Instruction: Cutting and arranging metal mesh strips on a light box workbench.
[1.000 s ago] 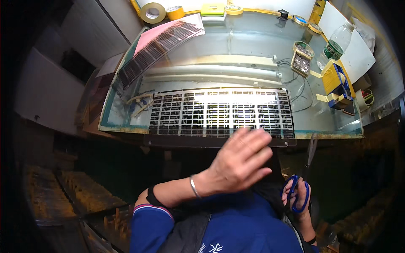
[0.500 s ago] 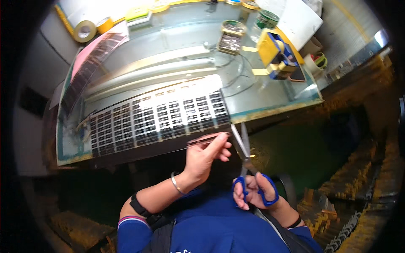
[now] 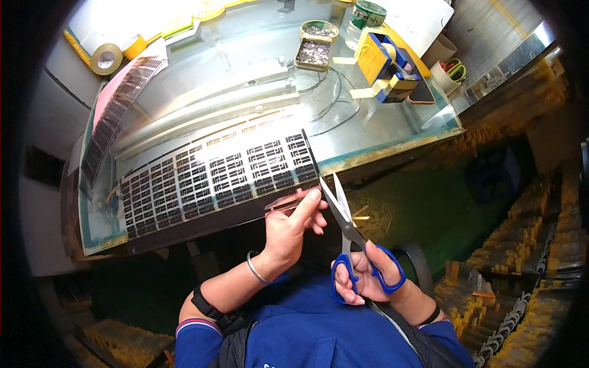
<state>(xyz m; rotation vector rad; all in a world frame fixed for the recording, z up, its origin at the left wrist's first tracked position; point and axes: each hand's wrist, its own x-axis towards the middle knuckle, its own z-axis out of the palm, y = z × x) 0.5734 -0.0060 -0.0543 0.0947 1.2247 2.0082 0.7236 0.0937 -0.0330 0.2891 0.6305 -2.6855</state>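
Observation:
A dark film sheet (image 3: 227,175) with rows of small printed rectangular patterns lies across the front of a glass table, its near edge overhanging. My left hand (image 3: 287,233) pinches the sheet's near edge close to its right corner, thumb on top; a pinkish reflective strip shows beside the thumb. In my right hand (image 3: 371,279) is a pair of scissors (image 3: 346,232) with blue handles, fingers and thumb through the loops. Their blades stand apart, pointing away from me, with the tips beside the sheet's right edge. Whether a blade touches the film I cannot tell.
On the glass table (image 3: 392,138), a tape dispenser (image 3: 375,58) stands at the back right near a phone (image 3: 422,92). An open tin (image 3: 313,54) of small pieces sits farther left. Tape rolls (image 3: 106,59) and another film strip (image 3: 116,116) are at the left.
My view has shifted a little, so the table and its things appear farther left. Both hands keep their hold on the film sheet and the scissors; the blades remain apart.

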